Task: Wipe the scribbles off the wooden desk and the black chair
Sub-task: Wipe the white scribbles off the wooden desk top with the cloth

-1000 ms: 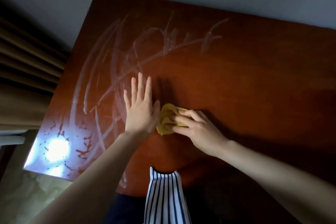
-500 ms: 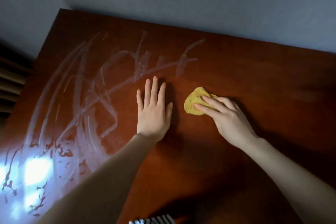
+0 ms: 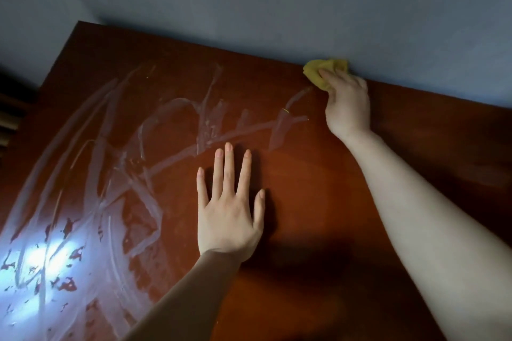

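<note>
The reddish wooden desk (image 3: 318,202) fills the view. Whitish scribbles (image 3: 155,135) cover its left half and reach toward the far middle. My right hand (image 3: 347,104) is stretched to the desk's far edge by the wall and grips a crumpled yellow cloth (image 3: 321,70), pressing it on the wood just beyond the end of one scribble stroke. My left hand (image 3: 228,207) lies flat on the desk, palm down and fingers spread, at the right rim of the scribbles. The black chair is out of view.
A grey-blue wall (image 3: 277,3) rises right behind the desk's far edge. A bright light glare (image 3: 36,260) sits on the near left of the desktop. Tan curtain folds (image 3: 8,124) show past the desk's left edge.
My right hand has slid the yellow cloth from beside my left hand out to the far edge of the desk. My left hand has stayed flat. The view has tilted upward.
</note>
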A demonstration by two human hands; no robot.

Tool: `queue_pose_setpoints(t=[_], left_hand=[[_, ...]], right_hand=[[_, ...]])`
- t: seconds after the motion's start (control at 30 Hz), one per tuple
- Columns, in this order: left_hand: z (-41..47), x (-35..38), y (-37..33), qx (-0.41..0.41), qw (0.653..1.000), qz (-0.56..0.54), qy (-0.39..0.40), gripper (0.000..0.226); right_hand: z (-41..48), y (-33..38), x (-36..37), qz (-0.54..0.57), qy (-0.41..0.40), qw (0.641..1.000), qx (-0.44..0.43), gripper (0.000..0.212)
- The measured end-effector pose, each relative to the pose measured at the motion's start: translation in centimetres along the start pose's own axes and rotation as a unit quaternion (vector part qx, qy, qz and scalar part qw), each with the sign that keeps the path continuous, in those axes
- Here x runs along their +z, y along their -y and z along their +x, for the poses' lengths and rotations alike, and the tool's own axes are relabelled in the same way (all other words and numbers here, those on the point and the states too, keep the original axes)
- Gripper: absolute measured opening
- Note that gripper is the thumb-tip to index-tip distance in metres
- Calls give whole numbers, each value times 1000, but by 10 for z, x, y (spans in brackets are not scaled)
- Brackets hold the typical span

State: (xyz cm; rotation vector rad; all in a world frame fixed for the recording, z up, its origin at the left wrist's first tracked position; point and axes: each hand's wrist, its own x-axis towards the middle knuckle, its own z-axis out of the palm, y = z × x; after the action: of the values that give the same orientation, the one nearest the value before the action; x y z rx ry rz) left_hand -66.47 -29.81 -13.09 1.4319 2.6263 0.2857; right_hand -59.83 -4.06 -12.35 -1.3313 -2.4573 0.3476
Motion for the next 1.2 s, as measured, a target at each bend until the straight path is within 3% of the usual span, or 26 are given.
queue_pose_setpoints(t=[0.1,0.37,0.57,0.63,0.7,0.73,0.77,0.83,0.87,0.93,1.07,1.2], left_hand=[[2,1,1,-2,1000,-4,-3,61],[3,1,3,-14,1000,-2,-3,64],[2,1,3,-14,1000,2,-7,65],[2,1,3,-14,1000,0,-7,65],[1,1,3,-14,1000,-2,-5,65],[2,1,2,-14,1000,-3,-5,65],[2,1,2,-15,1000,-5,-5,65],[2,0,2,-17,1000,-10,-7,65],[2,0,2,-17,1000,-14,-7,65],[2,0,2,-15,1000,-20,-6,65],[3,1,3,-16,1000,-18,-4,65],[2,1,3,-12,1000,-18,-3,64]], right_hand=[[8,26,13,7,-13,1000,-2,47],[-62,59,23,34,14,977,-211,48],[-108,-11,-1,23,160,932,-324,52],[-141,37,25,-10,255,933,-253,49],[-157,72,35,34,250,965,-79,47],[-151,72,27,60,218,971,-75,48],[-134,58,13,66,247,956,-145,53],[-92,9,-29,21,155,939,-307,65],[-72,-33,-41,9,150,938,-314,63],[-50,-38,-48,4,162,964,-212,53],[-16,9,-8,18,147,970,-194,44],[24,54,18,2,118,979,-169,49]])
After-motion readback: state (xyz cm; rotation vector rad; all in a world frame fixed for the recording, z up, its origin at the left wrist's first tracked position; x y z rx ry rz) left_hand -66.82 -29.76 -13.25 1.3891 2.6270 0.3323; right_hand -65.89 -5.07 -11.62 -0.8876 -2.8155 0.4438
